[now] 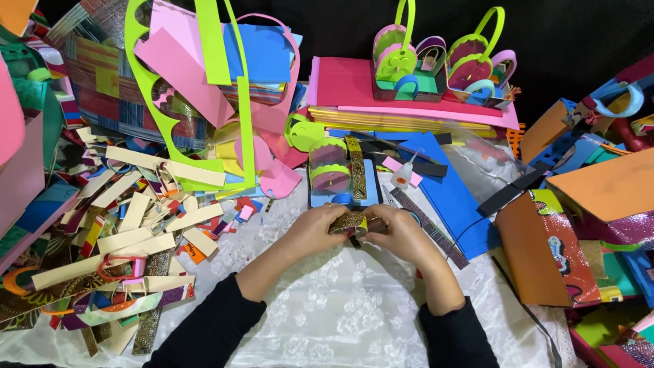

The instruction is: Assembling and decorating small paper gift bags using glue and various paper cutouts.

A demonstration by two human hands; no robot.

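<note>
My left hand (312,230) and my right hand (402,235) meet over the middle of the white lace cloth (340,307). Both pinch a small glittery gold and black strip piece (349,222) with a yellow edge, held between the fingertips just above the cloth. Right behind my hands lies a blue foam board (371,191) bearing a pink and green foam purse (330,167) and a gold patterned strip (356,167). A small white glue bottle (407,172) lies just beyond my right hand.
A heap of cream paper strips and coloured scraps (129,225) fills the left. Stacked foam sheets (381,95) with finished little purses (436,68) sit at the back. Orange boxes (545,252) and coloured craft pieces crowd the right. A large blue sheet (456,197) lies right of centre.
</note>
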